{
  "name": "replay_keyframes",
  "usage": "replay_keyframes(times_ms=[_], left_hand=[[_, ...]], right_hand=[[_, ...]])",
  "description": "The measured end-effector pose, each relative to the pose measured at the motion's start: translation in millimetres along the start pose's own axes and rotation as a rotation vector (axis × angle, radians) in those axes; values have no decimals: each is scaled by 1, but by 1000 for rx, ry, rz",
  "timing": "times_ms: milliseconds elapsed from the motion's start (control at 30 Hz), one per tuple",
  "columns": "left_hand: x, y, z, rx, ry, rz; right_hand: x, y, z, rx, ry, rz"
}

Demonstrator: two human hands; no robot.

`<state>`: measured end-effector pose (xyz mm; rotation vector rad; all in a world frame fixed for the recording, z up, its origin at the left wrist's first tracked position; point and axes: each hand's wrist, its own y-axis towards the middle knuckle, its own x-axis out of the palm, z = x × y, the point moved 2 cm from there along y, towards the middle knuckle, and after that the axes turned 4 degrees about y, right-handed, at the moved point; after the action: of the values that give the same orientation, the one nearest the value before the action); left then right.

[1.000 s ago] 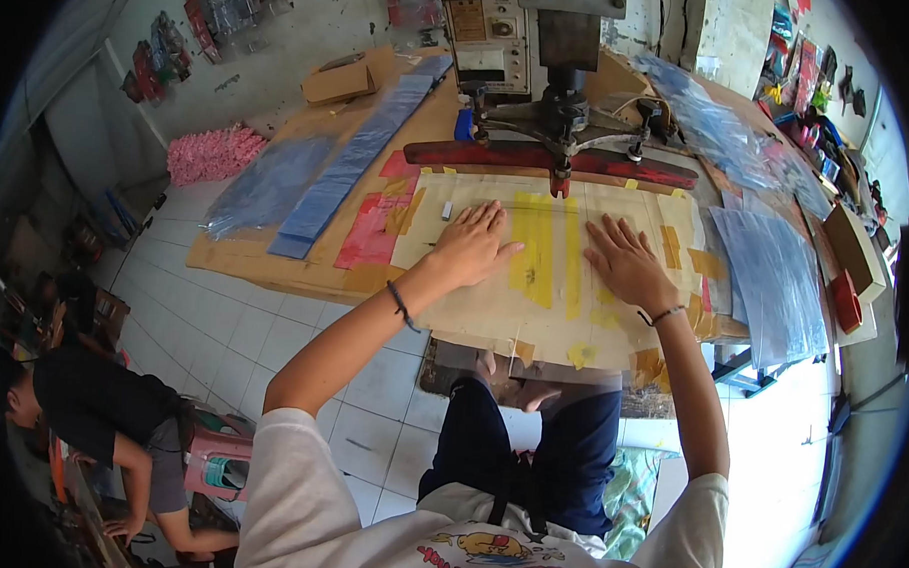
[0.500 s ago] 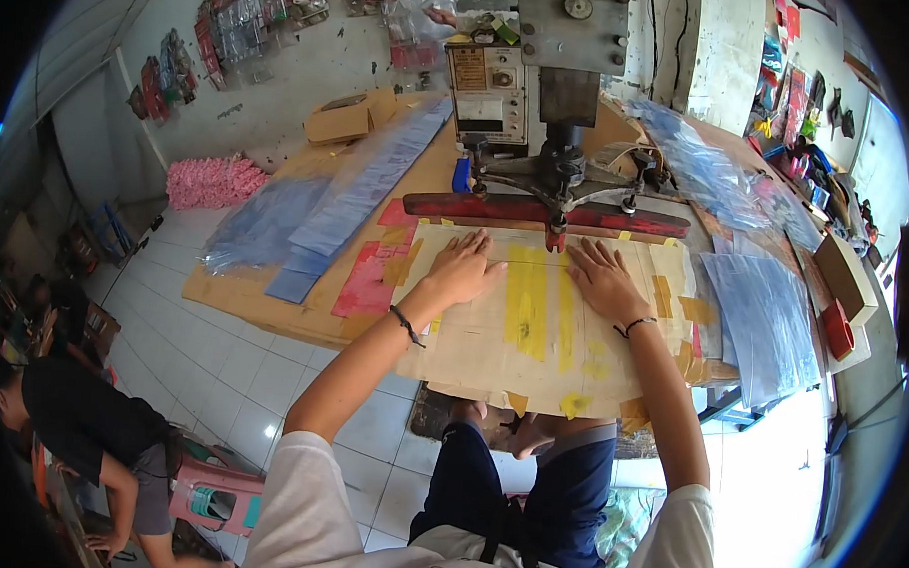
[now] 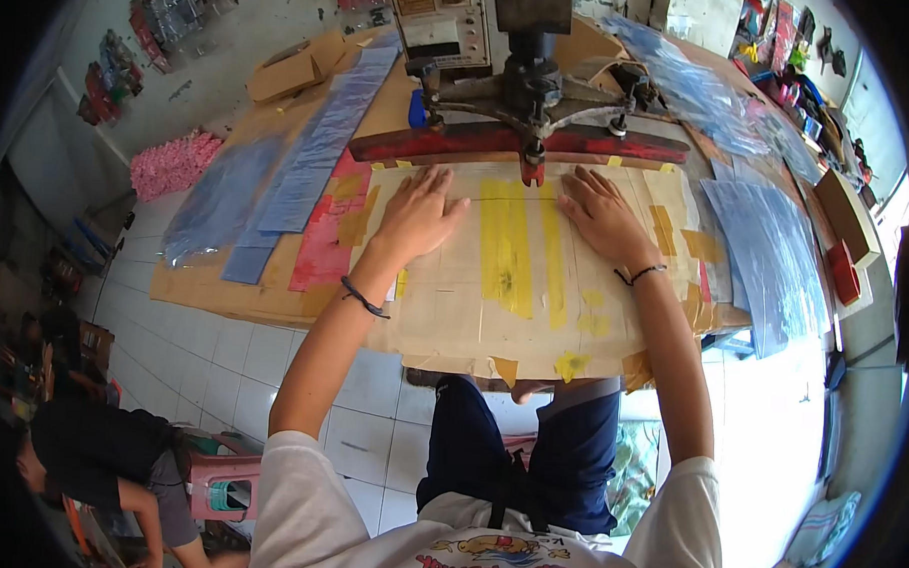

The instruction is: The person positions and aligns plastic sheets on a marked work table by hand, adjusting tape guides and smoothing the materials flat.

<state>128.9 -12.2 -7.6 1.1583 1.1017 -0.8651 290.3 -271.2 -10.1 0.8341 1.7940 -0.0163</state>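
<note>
My left hand (image 3: pixel 417 213) lies flat on the left part of a tan sheet (image 3: pixel 433 313), fingers stretched toward its far edge. On the right part of the same sheet rests my right hand (image 3: pixel 605 217), palm down, its fingers also extended. Between them run yellow tape strips (image 3: pixel 508 251), and brown tape patches show along the sheet's edges. Just past my fingertips, a long red-and-black press bar (image 3: pixel 600 141) hangs from a dark metal bracket (image 3: pixel 531 91). Whether the bar touches anything beneath it I cannot tell.
Bluish plastic sheets (image 3: pixel 330 129) lie at the left, and more plastic sheets (image 3: pixel 766 245) at the right. A control box (image 3: pixel 443 28) stands behind the bar. A cardboard box (image 3: pixel 297 66) sits at the back left. Another person (image 3: pixel 103 452) bends near a pink stool (image 3: pixel 217 486).
My view has shifted, so the bench and press sit higher in the picture and more of my shirt shows. Both hands stay flat on the tan sheet.
</note>
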Motion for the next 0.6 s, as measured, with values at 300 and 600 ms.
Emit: replay_keyframes(times_ms=[300, 600], left_hand=[[-3, 2, 1, -36, 57, 22], [3, 3, -5, -23, 13, 82]], right_hand=[[-2, 0, -4, 37, -34, -37], [-1, 1, -1, 16, -1, -37]])
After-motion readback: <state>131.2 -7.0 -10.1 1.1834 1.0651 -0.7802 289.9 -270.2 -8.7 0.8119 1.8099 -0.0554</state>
